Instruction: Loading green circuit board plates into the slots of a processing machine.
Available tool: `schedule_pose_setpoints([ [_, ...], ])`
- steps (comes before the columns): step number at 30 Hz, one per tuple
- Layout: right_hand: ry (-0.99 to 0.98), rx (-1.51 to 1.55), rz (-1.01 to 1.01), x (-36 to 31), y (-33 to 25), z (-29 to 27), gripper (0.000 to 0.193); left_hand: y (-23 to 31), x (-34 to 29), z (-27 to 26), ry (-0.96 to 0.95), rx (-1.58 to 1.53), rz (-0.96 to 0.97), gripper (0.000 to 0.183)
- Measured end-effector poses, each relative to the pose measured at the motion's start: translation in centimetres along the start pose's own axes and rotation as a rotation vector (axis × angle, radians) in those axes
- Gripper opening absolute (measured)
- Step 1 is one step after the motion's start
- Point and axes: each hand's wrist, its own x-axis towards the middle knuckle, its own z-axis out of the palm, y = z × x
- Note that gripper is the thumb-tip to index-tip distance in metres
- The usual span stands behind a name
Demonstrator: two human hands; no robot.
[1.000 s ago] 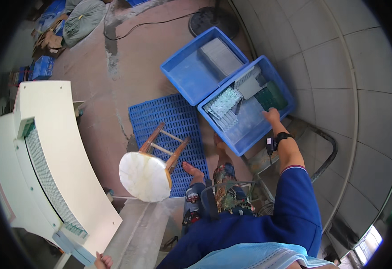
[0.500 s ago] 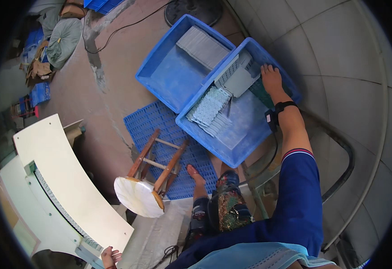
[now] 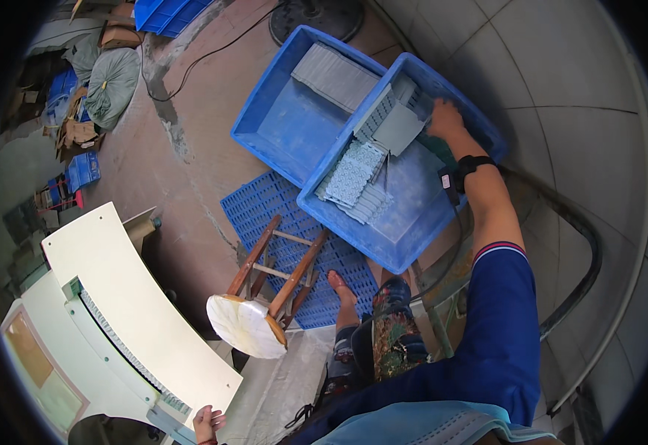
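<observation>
My right hand (image 3: pixel 448 121) reaches into the nearer blue plastic bin (image 3: pixel 405 252), at its right end. Its fingers curl downward and their tips are hidden, beside a grey flat plate (image 3: pixel 399 124) and over a dark green piece (image 3: pixel 440 148). A strap with a small device circles that wrist. In the same bin lie pale blue textured pieces (image 3: pixel 355 174) in a stack, and a grey slotted piece (image 3: pixel 378 115). At the lower left, my left hand (image 3: pixel 209 424) is open with fingers apart, beside the corner of a cream panel (image 3: pixel 153 297).
A second blue bin (image 3: pixel 265 141) adjoins, with a row of thin pale plates (image 3: pixel 335 74). A wooden stool (image 3: pixel 250 326) with a white-covered seat stands by a blue slatted mat (image 3: pixel 339 256). A tiled wall (image 3: pixel 561 74) and a bent metal bar (image 3: pixel 587 252) flank the right.
My right hand's fingers have curled downward, beside the grey plate. The view has shifted slightly, moving the stool and cream panel rightward in the picture. My left hand stays by the panel corner.
</observation>
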Motion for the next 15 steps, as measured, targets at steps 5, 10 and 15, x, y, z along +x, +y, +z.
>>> schedule_pose_setpoints([
  [5,0.017,0.283,0.102,-2.7,4.4,2.6,0.085,-0.7,0.6,0.7,-0.040,0.094,-0.023,0.040],
  [10,-0.091,0.158,0.083,-5.3,5.6,2.5,0.077,-3.2,2.3,0.8,-0.036,0.002,0.028,0.039],
  [15,-0.092,0.120,0.091,-5.2,5.5,2.7,0.064,-3.1,2.5,2.0,0.036,-0.208,0.022,0.036],
])
